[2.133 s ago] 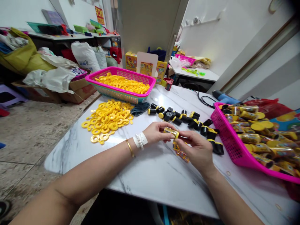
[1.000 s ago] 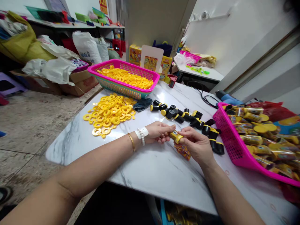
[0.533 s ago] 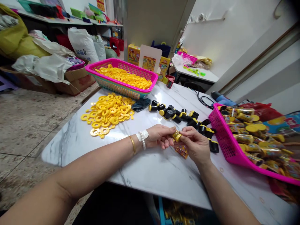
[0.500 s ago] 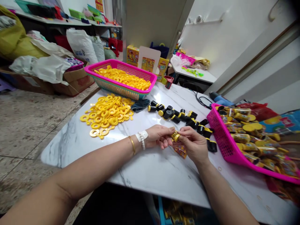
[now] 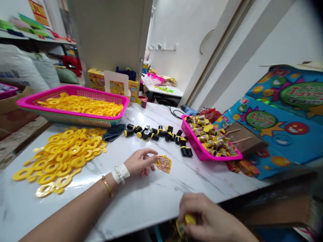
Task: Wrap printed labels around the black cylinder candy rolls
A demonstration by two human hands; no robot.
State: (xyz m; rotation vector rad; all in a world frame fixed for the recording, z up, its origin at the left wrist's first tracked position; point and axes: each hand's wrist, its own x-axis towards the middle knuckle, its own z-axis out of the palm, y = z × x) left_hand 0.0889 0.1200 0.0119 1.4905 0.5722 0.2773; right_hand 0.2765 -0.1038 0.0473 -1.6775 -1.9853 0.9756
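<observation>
My left hand rests low over the marble-look table, fingers loosely apart and nothing visible in them. Its fingertips are beside a small pile of printed orange-yellow stickers. Past the table's front edge, my right hand has its fingers and thumb closed on a small yellow labelled tube, partly hidden by the fingers. Below it, a blue-edged container shows in part, with yellow pieces in it. Several black tubes with yellow ends lie beyond my left hand.
Yellow ring-shaped pieces are heaped at left, before a pink basket of more rings. A dark cloth lies between. At right stands a pink basket of labelled tubes, beside a blue printed carton.
My hands have parted. My right hand has moved down past the table's front edge with a yellow tube; my left hand has let go, its fingers loosened. The view has swung right.
</observation>
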